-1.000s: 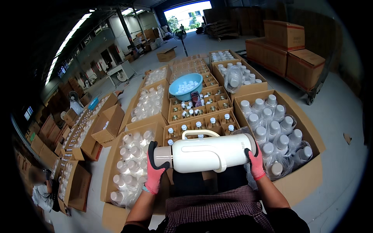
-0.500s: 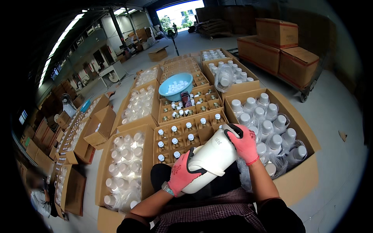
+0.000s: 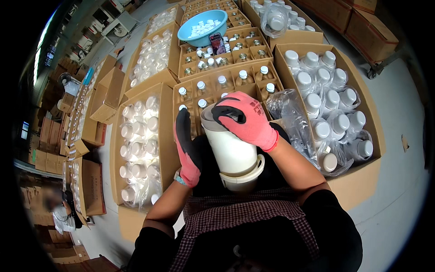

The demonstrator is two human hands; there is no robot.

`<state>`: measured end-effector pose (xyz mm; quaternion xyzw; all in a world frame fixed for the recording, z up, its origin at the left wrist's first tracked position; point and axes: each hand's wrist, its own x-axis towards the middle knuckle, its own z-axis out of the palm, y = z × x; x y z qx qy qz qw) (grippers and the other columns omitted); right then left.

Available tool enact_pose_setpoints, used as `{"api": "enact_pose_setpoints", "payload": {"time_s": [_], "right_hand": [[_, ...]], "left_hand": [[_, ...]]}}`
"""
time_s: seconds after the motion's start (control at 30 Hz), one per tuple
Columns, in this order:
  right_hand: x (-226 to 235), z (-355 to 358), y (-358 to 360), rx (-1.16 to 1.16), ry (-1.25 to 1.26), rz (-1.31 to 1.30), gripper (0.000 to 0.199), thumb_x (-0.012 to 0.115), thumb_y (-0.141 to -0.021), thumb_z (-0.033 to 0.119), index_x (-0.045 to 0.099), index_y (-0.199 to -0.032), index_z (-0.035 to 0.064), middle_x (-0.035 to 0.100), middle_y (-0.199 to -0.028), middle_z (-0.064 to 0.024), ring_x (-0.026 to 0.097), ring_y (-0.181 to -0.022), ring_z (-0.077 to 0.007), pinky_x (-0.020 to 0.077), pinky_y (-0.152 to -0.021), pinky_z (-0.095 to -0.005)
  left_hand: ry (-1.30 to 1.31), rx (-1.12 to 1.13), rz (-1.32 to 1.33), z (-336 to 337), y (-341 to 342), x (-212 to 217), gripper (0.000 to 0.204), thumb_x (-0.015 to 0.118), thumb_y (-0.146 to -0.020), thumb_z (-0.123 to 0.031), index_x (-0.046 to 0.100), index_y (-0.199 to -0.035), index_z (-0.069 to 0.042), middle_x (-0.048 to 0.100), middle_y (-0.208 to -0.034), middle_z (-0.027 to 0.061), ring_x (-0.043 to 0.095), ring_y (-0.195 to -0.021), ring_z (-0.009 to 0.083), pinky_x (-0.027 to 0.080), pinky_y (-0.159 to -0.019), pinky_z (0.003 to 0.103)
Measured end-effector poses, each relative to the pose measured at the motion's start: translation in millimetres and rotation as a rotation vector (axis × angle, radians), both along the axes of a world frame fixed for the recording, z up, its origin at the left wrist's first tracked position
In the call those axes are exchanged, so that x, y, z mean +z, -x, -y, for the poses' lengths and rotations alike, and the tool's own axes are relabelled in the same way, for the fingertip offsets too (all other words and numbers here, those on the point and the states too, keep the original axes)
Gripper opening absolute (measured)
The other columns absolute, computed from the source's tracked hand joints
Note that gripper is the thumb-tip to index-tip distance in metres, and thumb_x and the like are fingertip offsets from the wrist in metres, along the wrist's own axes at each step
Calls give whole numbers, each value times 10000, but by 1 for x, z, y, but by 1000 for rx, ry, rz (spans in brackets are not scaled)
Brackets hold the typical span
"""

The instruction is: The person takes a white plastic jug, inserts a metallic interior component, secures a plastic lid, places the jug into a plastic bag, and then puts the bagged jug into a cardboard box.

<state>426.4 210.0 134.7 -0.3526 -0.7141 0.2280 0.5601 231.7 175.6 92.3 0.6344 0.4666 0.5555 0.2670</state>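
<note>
A tall white cylindrical jug (image 3: 233, 154) with a curved loop handle near its lower end stands tilted between my knees. Its upper rim, greyish inside, faces up and away from me. My right hand (image 3: 244, 119), in a red glove with black fingertips, is closed on that rim, fingers curled over the edge. Beside the jug on the left, my left hand (image 3: 188, 149), gloved alike, is stretched out flat with its fingers extended, seemingly just apart from the jug. Directly beyond stands a divided carton (image 3: 267, 111) of clear glass bottles with white caps.
Open cartons of bagged white-capped bottles flank me, one on the left (image 3: 166, 118) and one on the right (image 3: 378, 136). Farther off, a blue basin (image 3: 183, 34) of white caps and a phone (image 3: 217, 44) rest on divided cartons. Another person (image 3: 62, 217) is at far left.
The jug has turned from slanting up to the right to more upright, tipped slightly left. My left hand has let go and flattened beside it. My right hand has shifted left with the rim.
</note>
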Motion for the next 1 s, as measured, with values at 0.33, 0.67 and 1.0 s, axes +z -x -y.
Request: {"api": "enact_pose_setpoints", "payload": {"time_s": [0.33,0.67,1.0], "right_hand": [[-81,-79,-25,811,390,-477,137,590,-947,153,603,-966,18,654,-969,-96,611,-1043,-222,510,-863,-360],[-66,-72,-11,479,578,-554,347,611,-929,193,617,-1228,15,622,-1205,-114,549,-1158,-256,413,-1008,-377],[-60,-15,1,578,306,-423,379,451,-1024,260,527,-1317,32,502,-1406,-163,450,-1340,-268,350,-1127,-400]], "left_hand": [[-109,-378,-385,-13,2,24,673,735,-750,-336,504,-1300,-26,417,-1339,204,403,-1258,380,285,-1109,497],[-481,79,-166,11,12,92,576,535,-975,-416,496,-1391,-19,538,-1359,195,508,-1281,342,311,-1147,503],[-331,-357,-474,14,30,47,607,697,-821,-324,530,-1350,-78,428,-1453,193,373,-1359,445,297,-1121,593]]}}
